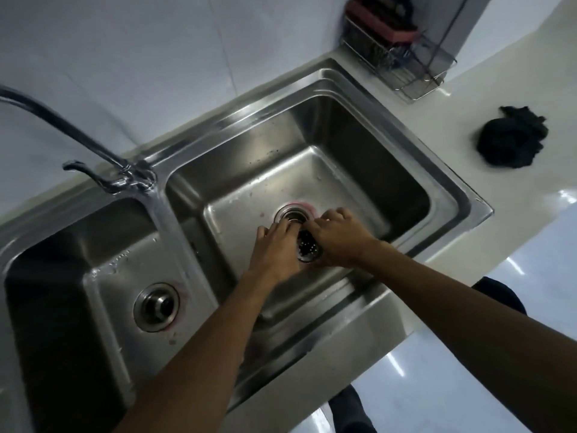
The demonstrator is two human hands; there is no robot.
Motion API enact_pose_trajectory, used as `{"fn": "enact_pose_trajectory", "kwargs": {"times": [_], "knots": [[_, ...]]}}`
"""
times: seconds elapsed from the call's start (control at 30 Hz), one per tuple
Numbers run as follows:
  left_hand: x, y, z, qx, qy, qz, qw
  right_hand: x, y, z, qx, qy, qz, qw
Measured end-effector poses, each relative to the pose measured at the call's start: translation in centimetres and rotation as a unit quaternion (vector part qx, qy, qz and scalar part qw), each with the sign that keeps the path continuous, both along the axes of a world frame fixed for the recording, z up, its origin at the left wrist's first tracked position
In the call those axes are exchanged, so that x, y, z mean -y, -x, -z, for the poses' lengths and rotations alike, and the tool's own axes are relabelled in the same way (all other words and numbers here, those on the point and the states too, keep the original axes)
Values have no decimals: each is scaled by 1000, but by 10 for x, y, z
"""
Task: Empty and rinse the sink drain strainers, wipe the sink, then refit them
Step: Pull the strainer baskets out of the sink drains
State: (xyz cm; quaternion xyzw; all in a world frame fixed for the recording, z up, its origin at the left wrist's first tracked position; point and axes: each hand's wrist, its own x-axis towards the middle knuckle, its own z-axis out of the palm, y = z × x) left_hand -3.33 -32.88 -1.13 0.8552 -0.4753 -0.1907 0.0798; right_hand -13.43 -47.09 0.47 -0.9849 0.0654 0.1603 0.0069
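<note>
Oddly, round perforated steel strainer (309, 249) (wet)

Brushed steel sink (343, 89), perforated metal strainer (307, 246), glossy counter (499, 214).

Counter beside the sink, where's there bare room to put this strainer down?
Free: counter between the sink rim and black cloth, and the strip nearer you. Crowded: back corner, filled by the wire rack.

Both arms reach forward and down, hands close together: left hand (274, 248) palm-down with fingers spread, right hand (338, 237) curled in a grip.
</note>
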Motion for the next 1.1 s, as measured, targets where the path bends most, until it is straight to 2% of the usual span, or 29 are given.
{"fn": "enact_pose_trajectory", "kwargs": {"times": [0.17,0.33,0.57,0.83,1.03,1.1], "knots": [[26,1,39,-27,-34,-54,998,19,-21,28,-81,-3,-11,997],[28,3,66,-35,-64,-60,995,20,-29,53,-129,-23,-11,991],[27,13,82,-71,-52,-74,993,21,-28,59,-157,-15,-15,987],[26,9,88,-69,-49,-70,994,24,-32,67,-165,-32,-6,986],[19,-24,85,-99,-123,-28,987,70,-56,51,-201,-98,53,973],[19,-33,83,-108,-115,-35,987,87,-65,50,-196,-94,50,975]]}}
